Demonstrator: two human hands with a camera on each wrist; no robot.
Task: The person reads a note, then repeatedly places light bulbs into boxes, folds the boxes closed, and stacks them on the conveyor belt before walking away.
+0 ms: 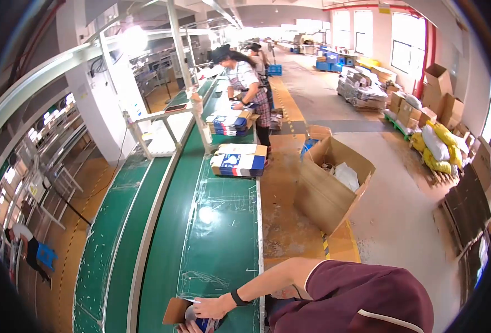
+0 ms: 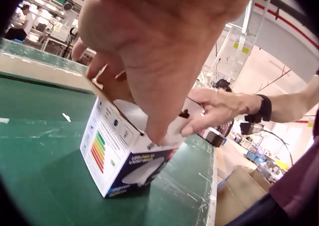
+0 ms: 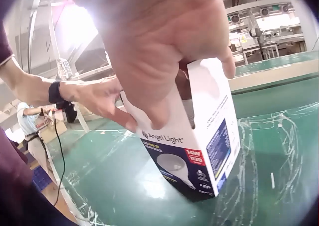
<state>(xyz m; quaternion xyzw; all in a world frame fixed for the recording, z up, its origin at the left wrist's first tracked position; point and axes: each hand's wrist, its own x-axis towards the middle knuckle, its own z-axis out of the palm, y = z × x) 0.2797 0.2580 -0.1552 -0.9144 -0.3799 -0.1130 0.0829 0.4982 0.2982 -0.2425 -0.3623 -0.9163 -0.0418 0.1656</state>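
Note:
A printed light bulb box (image 3: 174,158), white and dark blue, stands upright on the green belt with its top open. A brown inner flap (image 1: 176,311) sticks up on one side, and a pale rounded thing (image 1: 190,313) shows in the opening. My left hand (image 2: 159,41) grips the box at its top edge, thumb on the front panel and fingers over the opening. From the other side my right hand (image 3: 159,51) holds the upper rim, thumb pressed on the panel, other fingertips partly hidden behind the cardboard. In the head view the left hand (image 1: 190,327) is mostly cut off.
Stacks of flat printed boxes (image 1: 239,161) lie further along the green belt (image 1: 223,222). A worker (image 1: 245,83) stands beside it. A large open carton (image 1: 329,188) is on the floor beside the belt. A metal rail (image 1: 145,250) runs along the belt.

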